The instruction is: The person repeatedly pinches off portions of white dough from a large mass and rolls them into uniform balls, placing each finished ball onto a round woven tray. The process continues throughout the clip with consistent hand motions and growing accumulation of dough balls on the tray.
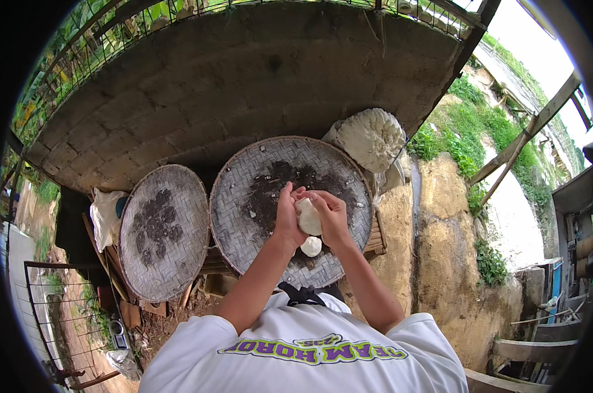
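Between my two hands is a smooth white lump of dough (309,217), held above a large round woven tray (234,190). My left hand (288,215) supports its left side, with the fingers pointing away from me. From the right, my right hand (332,219) curls its fingers over the lump. A smaller white dough ball (311,246) shows just below the lump, between my wrists, and seems to rest on the tray. Dark patches and small white crumbs mark the middle of the tray.
Left of the large tray leans a second round woven tray (185,203) with dark stains. A sack heaped with a white mass (375,139) stands at the back right. Behind everything runs a block wall (244,72). A wire-grid frame (60,314) is at far left.
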`<action>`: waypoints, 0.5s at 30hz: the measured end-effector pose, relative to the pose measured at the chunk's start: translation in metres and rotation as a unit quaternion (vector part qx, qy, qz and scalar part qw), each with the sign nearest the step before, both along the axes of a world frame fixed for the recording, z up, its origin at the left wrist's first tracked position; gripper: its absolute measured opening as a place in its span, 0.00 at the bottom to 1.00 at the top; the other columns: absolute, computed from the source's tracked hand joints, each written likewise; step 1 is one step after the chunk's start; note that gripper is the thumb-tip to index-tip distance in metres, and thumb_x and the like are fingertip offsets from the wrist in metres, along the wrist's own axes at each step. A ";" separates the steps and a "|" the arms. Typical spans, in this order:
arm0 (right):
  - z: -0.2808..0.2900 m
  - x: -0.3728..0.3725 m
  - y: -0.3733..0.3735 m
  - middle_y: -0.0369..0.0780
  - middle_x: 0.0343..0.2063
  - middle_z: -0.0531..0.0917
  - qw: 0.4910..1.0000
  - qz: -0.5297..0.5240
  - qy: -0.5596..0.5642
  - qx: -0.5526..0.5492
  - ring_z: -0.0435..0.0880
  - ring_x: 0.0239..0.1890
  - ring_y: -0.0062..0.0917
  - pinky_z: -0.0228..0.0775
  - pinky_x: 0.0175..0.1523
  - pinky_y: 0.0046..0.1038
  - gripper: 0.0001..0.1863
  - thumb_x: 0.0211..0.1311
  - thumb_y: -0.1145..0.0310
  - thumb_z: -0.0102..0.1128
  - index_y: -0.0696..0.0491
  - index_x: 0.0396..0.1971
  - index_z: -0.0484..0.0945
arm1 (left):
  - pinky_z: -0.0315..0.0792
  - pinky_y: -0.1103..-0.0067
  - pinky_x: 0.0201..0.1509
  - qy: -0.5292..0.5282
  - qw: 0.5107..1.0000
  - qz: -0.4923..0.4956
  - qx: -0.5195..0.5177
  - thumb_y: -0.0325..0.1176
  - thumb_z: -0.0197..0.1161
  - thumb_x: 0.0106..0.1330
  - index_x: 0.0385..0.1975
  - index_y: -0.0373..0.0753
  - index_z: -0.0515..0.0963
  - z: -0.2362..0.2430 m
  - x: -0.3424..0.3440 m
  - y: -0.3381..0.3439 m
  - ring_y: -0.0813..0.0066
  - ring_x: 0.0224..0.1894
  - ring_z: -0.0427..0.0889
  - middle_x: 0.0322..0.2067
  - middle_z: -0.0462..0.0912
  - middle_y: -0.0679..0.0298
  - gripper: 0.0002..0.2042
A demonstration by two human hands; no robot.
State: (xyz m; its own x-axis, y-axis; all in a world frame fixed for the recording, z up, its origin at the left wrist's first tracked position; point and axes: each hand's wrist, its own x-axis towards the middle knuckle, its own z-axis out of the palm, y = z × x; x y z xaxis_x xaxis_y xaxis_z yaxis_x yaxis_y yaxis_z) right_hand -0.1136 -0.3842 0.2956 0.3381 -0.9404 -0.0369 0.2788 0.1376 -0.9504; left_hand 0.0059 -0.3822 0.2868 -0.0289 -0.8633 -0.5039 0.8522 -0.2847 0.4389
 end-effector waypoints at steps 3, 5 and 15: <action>-0.002 0.000 -0.002 0.46 0.55 0.82 0.966 -0.104 -0.179 0.152 0.83 0.53 0.26 0.76 0.58 0.35 0.18 0.73 0.65 0.57 0.62 0.53 0.82 | 0.72 0.63 0.67 -0.028 0.994 0.091 -0.055 0.59 0.46 0.77 0.59 0.41 0.70 -0.002 -0.013 0.003 0.60 0.61 0.78 0.58 0.78 0.55 0.27; -0.003 0.001 0.005 0.46 0.55 0.82 0.966 -0.104 -0.195 0.131 0.82 0.55 0.29 0.76 0.58 0.35 0.21 0.75 0.64 0.54 0.61 0.58 0.79 | 0.70 0.63 0.69 -0.078 0.983 0.084 -0.143 0.60 0.45 0.77 0.59 0.42 0.71 -0.002 -0.012 0.014 0.60 0.63 0.77 0.59 0.78 0.57 0.28; -0.002 -0.001 0.001 0.40 0.53 0.84 0.986 -0.099 -0.112 0.074 0.82 0.55 0.24 0.71 0.65 0.28 0.21 0.79 0.58 0.51 0.61 0.56 0.81 | 0.77 0.65 0.60 0.011 0.992 0.102 -0.078 0.55 0.41 0.78 0.54 0.43 0.77 0.002 -0.024 0.009 0.64 0.55 0.82 0.50 0.83 0.61 0.25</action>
